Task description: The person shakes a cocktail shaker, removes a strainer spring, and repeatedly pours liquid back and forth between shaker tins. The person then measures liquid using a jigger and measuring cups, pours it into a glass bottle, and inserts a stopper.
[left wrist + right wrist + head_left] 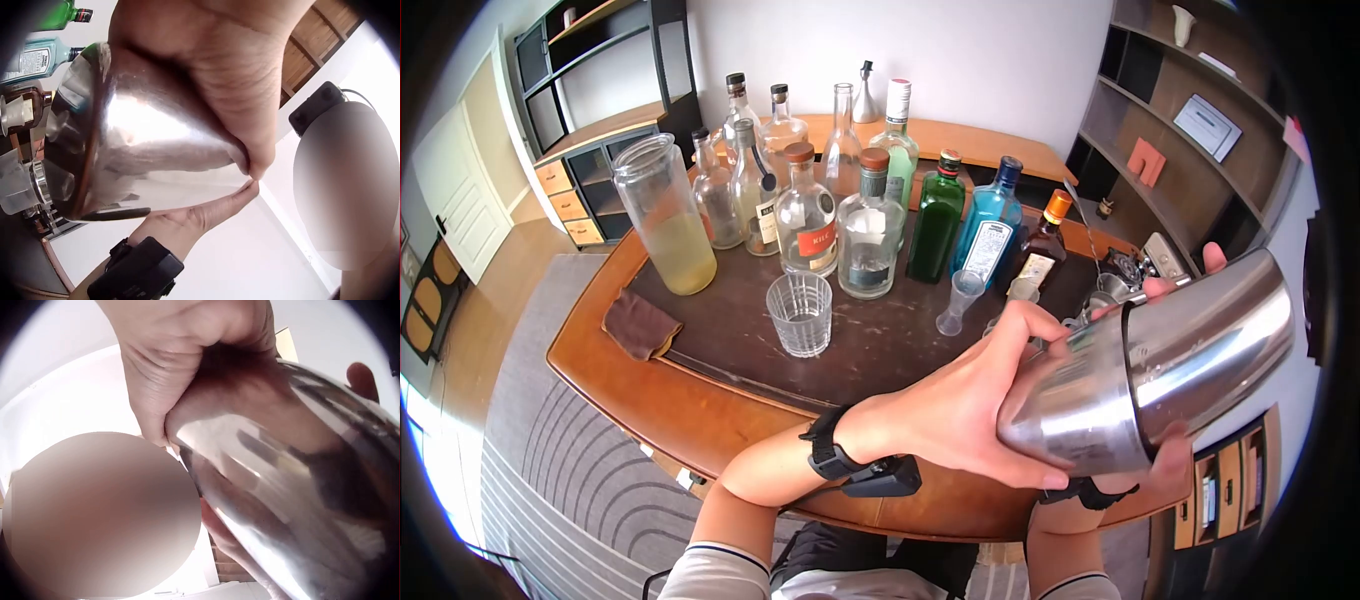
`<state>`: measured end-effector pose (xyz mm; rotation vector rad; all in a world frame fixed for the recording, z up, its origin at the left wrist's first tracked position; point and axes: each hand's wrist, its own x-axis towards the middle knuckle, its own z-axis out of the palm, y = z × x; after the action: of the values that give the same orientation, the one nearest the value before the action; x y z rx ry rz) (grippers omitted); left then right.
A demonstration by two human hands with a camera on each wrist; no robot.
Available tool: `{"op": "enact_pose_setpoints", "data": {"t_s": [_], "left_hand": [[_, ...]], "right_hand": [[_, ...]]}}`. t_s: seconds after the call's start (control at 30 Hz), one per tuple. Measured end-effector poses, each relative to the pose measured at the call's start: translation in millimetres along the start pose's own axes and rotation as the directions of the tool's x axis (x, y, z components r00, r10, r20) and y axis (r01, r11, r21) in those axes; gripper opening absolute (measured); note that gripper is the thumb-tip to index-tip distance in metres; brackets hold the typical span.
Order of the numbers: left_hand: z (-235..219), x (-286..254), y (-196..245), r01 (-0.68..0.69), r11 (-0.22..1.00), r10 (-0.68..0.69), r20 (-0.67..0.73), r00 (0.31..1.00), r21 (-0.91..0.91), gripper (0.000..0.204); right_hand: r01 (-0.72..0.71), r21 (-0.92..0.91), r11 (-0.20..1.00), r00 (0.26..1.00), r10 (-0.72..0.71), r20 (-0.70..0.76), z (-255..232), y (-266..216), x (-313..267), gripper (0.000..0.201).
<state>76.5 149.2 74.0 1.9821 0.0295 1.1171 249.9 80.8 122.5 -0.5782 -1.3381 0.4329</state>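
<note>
Both hands hold a shiny metal cocktail shaker [1210,350] up over the right front of the table, tilted, its two parts joined at a dark seam. My left hand [970,400] grips the narrower, lower-left end, its thumb and fingers spread around the metal. Around the larger upper part, my right hand [1172,455] shows only in places, the rest hidden behind the shaker. In the left wrist view, the left hand [219,69] wraps over the shaker [156,137]. The right wrist view has the right hand [200,331] curled around the shaker's end.
Several bottles stand behind, including a green bottle [937,220] and a blue bottle [987,225]. A cut-glass tumbler [800,320], a clear jigger [965,295], a tall jar [675,250] of yellowish liquid and a brown cloth [640,325] are on the table [730,345].
</note>
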Motion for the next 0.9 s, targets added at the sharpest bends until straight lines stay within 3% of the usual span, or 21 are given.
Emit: {"op": "enact_pose_setpoints", "data": {"t_s": [0.03,0.13,0.17,0.2,0.27,0.3,0.37,0.4,0.47,0.5,0.53,0.57,0.6,0.63,0.67,0.73,0.83,0.87,0.9], "left_hand": [[-2,1,5,0.044,0.999,-0.045,0.004,0.999,0.02,0.103],[9,6,1,0.096,0.995,-0.098,-0.101,0.99,-0.032,0.105],[9,8,9,0.238,0.958,-0.251,-0.067,0.966,-0.158,0.109],[8,8,10,0.236,0.959,-0.249,-0.067,0.966,-0.158,0.109],[7,7,10,0.22,0.975,-0.221,-0.101,0.97,-0.03,0.122],[7,6,11,0.218,0.976,-0.22,-0.1,0.97,-0.028,0.122],[10,1,11,0.116,0.986,-0.089,-0.216,0.972,0.118,0.129],[11,-1,11,0.114,0.986,-0.087,-0.215,0.973,0.118,0.129],[13,-2,14,0.075,0.943,-0.024,-0.159,0.987,0.323,0.138],[13,0,18,0.183,0.953,-0.152,-0.141,0.978,0.242,0.136],[16,-1,18,0.186,0.952,-0.154,-0.145,0.977,0.241,0.136],[20,-1,17,0.075,0.956,-0.04,-0.129,0.991,0.283,0.128],[23,-2,16,-0.036,0.945,0.076,-0.113,0.991,0.326,0.12],[22,-3,23,-0.137,0.947,0.15,-0.024,0.988,0.289,0.104],[22,-3,29,-0.258,0.922,0.246,0.077,0.966,0.289,0.102],[26,-5,39,-0.217,0.95,0.196,0.115,0.974,0.226,0.096],[21,3,32,-0.006,0.996,0.019,-0.141,0.99,0.09,0.091],[22,2,35,-0.011,0.995,0.025,-0.146,0.989,0.097,0.091],[21,0,39,-0.097,0.981,0.106,-0.05,0.993,0.167,0.094]], "right_hand": [[0.142,-0.137,0.98,0.943,-0.176,-0.282,24,2,13,0.133],[0.173,-0.092,0.981,0.929,-0.193,-0.316,22,7,23,0.113],[0.202,-0.064,0.977,0.931,-0.212,-0.296,20,9,25,0.107],[0.204,-0.064,0.977,0.931,-0.214,-0.295,11,15,25,0.107],[0.222,-0.035,0.974,0.972,-0.224,-0.073,-3,23,28,0.093],[0.218,-0.038,0.975,0.97,-0.221,-0.102,-2,27,25,0.091],[0.196,-0.021,0.98,0.975,-0.197,-0.099,-6,31,27,0.09],[0.172,-0.004,0.985,0.981,-0.171,-0.095,-7,32,28,0.089],[0.146,-0.07,0.987,0.981,-0.154,-0.116,-2,30,28,0.094],[0.158,0.117,0.981,0.977,-0.138,-0.163,0,27,26,0.098],[0.171,0.302,0.938,0.973,-0.111,-0.204,4,23,23,0.104],[0.111,0.165,0.98,0.926,-0.041,-0.376,20,0,19,0.108],[0.12,0.141,0.983,0.956,-0.076,-0.284,0,-9,3,0.105],[-0.641,0.297,0.708,0.678,0.704,-0.214,-56,-72,7,0.103],[-0.645,0.302,0.702,0.68,0.707,-0.193,-66,-65,11,0.103],[-0.653,0.265,0.709,0.724,0.688,-0.054,-83,-56,15,0.097],[-0.657,0.222,0.72,0.752,0.647,0.127,-101,-48,8,0.088],[-0.643,0.204,0.739,0.766,0.614,0.19,-104,-44,11,0.086],[-0.616,0.193,0.764,0.784,0.568,0.252,-106,-37,14,0.083]]}}
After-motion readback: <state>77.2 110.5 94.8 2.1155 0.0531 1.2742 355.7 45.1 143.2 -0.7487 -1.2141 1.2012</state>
